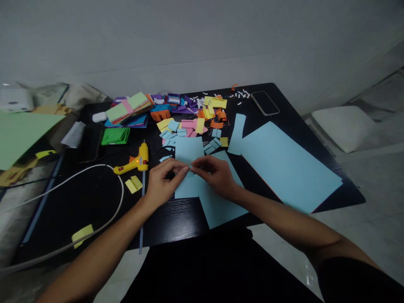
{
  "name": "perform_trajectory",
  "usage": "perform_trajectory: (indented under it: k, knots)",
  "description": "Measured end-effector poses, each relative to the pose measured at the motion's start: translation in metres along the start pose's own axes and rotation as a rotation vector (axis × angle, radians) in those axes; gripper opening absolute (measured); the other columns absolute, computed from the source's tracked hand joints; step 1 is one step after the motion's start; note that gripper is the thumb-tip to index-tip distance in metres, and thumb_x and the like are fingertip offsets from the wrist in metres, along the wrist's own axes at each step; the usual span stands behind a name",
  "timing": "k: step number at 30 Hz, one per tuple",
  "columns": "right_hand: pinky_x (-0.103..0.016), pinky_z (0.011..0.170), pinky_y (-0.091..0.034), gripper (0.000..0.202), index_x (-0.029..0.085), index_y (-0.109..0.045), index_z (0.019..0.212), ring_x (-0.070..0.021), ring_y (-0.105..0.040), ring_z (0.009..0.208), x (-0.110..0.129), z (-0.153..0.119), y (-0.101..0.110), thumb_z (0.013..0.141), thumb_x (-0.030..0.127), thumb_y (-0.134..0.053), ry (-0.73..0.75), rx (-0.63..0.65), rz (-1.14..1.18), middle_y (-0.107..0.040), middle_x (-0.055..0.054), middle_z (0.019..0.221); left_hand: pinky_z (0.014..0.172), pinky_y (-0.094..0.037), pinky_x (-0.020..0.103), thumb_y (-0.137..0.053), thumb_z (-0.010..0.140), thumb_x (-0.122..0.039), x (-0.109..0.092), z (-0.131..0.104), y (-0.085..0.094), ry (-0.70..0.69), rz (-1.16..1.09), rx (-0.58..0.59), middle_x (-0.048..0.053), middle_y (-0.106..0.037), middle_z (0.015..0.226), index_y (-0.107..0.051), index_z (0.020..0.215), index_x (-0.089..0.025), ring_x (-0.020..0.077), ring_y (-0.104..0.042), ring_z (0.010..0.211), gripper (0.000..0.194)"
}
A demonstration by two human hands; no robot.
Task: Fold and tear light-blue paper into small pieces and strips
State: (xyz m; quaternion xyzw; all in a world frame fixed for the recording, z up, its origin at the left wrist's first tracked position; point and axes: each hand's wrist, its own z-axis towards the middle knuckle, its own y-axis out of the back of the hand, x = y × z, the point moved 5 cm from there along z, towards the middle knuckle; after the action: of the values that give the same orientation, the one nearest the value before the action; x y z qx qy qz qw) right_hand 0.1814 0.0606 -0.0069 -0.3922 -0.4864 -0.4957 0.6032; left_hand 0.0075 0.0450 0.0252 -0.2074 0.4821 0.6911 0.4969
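Note:
Over the light blue paper sheets, my left hand and my right hand meet fingertip to fingertip. Both are closed in a pinch on what looks like a small piece of blue paper, mostly hidden by the fingers. Beneath them lies a blue paper strip, overlapping a second blue sheet. Small folded blue paper pieces are scattered just beyond the hands. Left of my left hand rests a yellow glue gun, with a clear glue stick reaching below it.
A stack of larger blue sheets lies right, near a phone. Folded yellow, orange and purple papers crowd the back, beside bundled paper strips. A white cable loops across the left side of the black table.

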Motion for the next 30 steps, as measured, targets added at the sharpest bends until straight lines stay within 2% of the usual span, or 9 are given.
perform_trajectory:
  k: [11, 14, 20, 24, 30]
  knots:
    - [-0.032, 0.081, -0.066, 0.020, 0.022, -0.075, 0.094, -0.0168, -0.077, 0.083, 0.0008, -0.0013, 0.0000, 0.084, 0.036, -0.084, 0.024, -0.037, 0.040, -0.079, -0.003, 0.091, 0.068, -0.047, 0.028, -0.058, 0.102, -0.027, 0.0067, -0.0041, -0.0019, 0.061, 0.014, 0.025, 0.001, -0.067, 0.082, -0.069, 0.092, -0.019, 0.0142, -0.060, 0.073, 0.016]
    - [-0.030, 0.079, -0.065, 0.018, 0.021, -0.075, 0.094, -0.0153, -0.076, 0.082, 0.0020, -0.0013, 0.0005, 0.084, 0.033, -0.084, 0.039, -0.044, 0.051, -0.078, -0.002, 0.089, 0.067, -0.049, 0.028, -0.064, 0.100, -0.030, 0.0074, -0.0044, -0.0039, 0.079, -0.004, 0.046, 0.002, -0.070, 0.084, -0.071, 0.097, -0.019, 0.0140, -0.061, 0.073, 0.014]
    - [-0.030, 0.081, -0.066, 0.027, 0.021, -0.073, 0.102, -0.0160, -0.076, 0.086, 0.0010, -0.0009, -0.0023, 0.082, 0.034, -0.086, -0.027, 0.029, 0.080, -0.078, -0.003, 0.094, 0.060, -0.051, 0.025, -0.068, 0.097, -0.033, 0.0053, -0.0034, -0.0032, 0.132, -0.079, 0.000, 0.000, -0.069, 0.074, -0.071, 0.089, -0.019, 0.0120, -0.062, 0.063, 0.016]
    - [-0.029, 0.075, -0.064, 0.024, 0.020, -0.075, 0.094, -0.0159, -0.075, 0.081, -0.0018, 0.0002, -0.0032, 0.083, 0.039, -0.084, -0.082, 0.068, 0.037, -0.078, -0.003, 0.089, 0.054, -0.051, 0.023, -0.070, 0.096, -0.038, 0.0048, -0.0021, -0.0038, 0.186, -0.139, -0.013, -0.001, -0.067, 0.069, -0.070, 0.087, -0.019, 0.0121, -0.061, 0.058, 0.021]
    - [-0.029, 0.073, -0.062, 0.019, 0.020, -0.078, 0.093, -0.0154, -0.074, 0.078, 0.0003, 0.0006, -0.0012, 0.085, 0.036, -0.081, -0.065, 0.065, 0.007, -0.078, -0.003, 0.087, 0.058, -0.050, 0.023, -0.069, 0.096, -0.038, 0.0075, -0.0015, -0.0042, 0.197, -0.141, 0.006, 0.000, -0.070, 0.075, -0.071, 0.089, -0.018, 0.0119, -0.061, 0.063, 0.021]
